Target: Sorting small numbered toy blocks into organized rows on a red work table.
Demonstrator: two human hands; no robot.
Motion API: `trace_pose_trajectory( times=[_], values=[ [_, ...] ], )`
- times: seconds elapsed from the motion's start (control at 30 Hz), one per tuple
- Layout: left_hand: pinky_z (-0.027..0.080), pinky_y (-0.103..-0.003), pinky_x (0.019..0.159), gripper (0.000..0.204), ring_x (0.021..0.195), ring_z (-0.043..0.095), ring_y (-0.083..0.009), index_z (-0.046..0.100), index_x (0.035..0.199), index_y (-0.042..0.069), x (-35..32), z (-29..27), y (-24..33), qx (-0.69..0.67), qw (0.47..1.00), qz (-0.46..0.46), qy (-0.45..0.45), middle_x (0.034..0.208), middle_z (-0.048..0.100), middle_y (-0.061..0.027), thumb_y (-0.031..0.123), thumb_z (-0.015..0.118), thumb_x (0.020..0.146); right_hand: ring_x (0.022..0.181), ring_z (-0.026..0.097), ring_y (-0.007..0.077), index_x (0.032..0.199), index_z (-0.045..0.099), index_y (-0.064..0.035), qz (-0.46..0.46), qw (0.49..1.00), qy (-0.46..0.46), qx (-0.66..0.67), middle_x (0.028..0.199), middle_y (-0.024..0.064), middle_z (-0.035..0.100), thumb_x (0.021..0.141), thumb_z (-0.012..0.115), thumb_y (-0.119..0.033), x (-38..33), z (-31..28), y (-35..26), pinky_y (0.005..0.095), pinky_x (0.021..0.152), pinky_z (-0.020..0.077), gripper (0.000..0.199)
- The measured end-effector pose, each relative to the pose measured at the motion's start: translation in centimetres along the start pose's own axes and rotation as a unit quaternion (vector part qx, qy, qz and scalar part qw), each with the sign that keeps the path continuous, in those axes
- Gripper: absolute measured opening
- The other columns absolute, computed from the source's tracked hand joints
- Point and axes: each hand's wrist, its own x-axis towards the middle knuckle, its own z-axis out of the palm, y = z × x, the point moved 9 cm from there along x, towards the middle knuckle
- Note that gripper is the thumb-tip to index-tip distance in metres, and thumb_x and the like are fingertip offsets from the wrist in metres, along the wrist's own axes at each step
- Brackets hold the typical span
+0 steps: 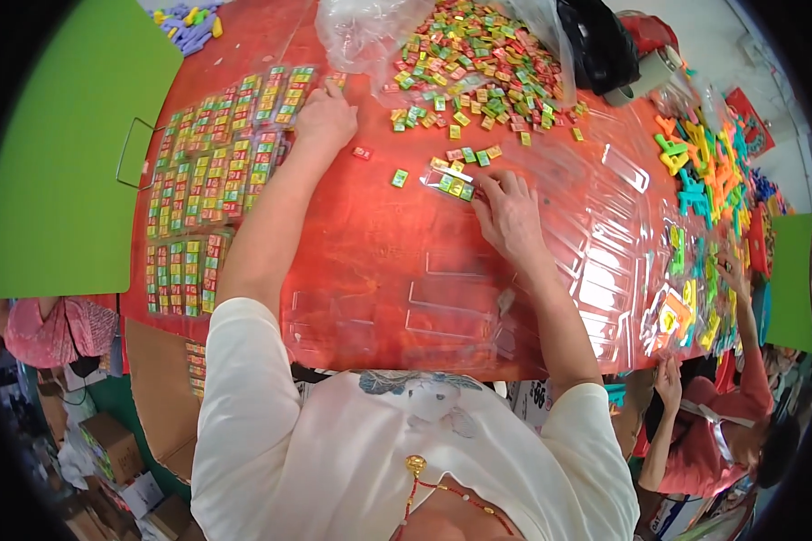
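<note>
- Left hand [327, 117], upper centre-left of the frame: flat, grip spread wide, palm down on the rows of clear packets filled with small coloured square tiles [209, 180], holding nothing.
- Right hand [512, 216], centre: grip narrow, fingertips pinching a small clear plastic sleeve of green and yellow tiles [454, 183] against the red worktop [379, 252].
- Loose heap of coloured tiles [478, 68], upper centre, beyond the sleeve.
- Empty clear sleeves [451, 311], lower centre.

The markings on the small coloured tiles [478, 68] are too small to tell, and the right hand [510, 212] hides part of the clear packet [451, 183].
</note>
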Motion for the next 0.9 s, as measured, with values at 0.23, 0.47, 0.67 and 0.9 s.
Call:
trace_pose_trajectory(
  times=[0.23, 0.47, 0.67, 0.9],
  values=[
    [0.056, -0.050, 0.078, 0.049, 0.098, 0.065, -0.0413, 0.046, 0.134, 0.005, -5.5, -4.6, 2.1, -0.022, 0.993, 0.089, 0.081, 0.114, 0.057, -0.0258, 0.031, 0.056, 0.095, 0.097, 0.056, 0.0273, 0.116, 0.063, -0.0098, -0.057, 0.998, -0.025, -0.027, 0.107, 0.0067, 0.059, 0.084, 0.068, -0.021, -0.7, 1.6, -1.9, 0.0415, 0.082, 0.0431, 0.034],
    [0.054, -0.050, 0.084, 0.050, 0.108, 0.060, -0.0406, 0.047, 0.137, 0.012, -10.2, -2.8, 1.9, -0.115, 0.970, 0.213, 0.008, 0.117, 0.052, -0.0194, 0.014, 0.060, 0.089, 0.098, 0.057, 0.0275, 0.110, 0.064, -0.0100, -0.125, 0.989, -0.057, 0.051, 0.104, 0.0073, 0.060, 0.085, 0.067, -0.021, 0.5, 3.1, -5.7, 0.0417, 0.081, 0.0427, 0.027],
    [0.054, -0.048, 0.081, 0.038, 0.105, 0.062, -0.0379, 0.051, 0.126, 0.008, -9.3, -1.5, 2.6, -0.104, 0.968, 0.226, -0.026, 0.114, 0.055, -0.0186, 0.011, 0.058, 0.089, 0.096, 0.060, 0.0303, 0.109, 0.065, -0.0088, -0.106, 0.993, -0.037, 0.040, 0.098, 0.0099, 0.061, 0.085, 0.068, -0.021, 5.1, 5.7, -6.9, 0.0439, 0.081, 0.0453, 0.027],
    [0.056, -0.049, 0.077, 0.024, 0.095, 0.068, -0.0381, 0.056, 0.105, 0.001, -10.2, -1.0, 4.3, -0.119, 0.979, 0.164, -0.035, 0.105, 0.064, -0.0212, 0.020, 0.058, 0.091, 0.093, 0.061, 0.0295, 0.101, 0.066, -0.0090, -0.112, 0.993, -0.036, -0.007, 0.091, 0.0103, 0.059, 0.082, 0.071, -0.022, 4.9, 6.7, -5.8, 0.0457, 0.081, 0.0470, 0.023]
  ],
)
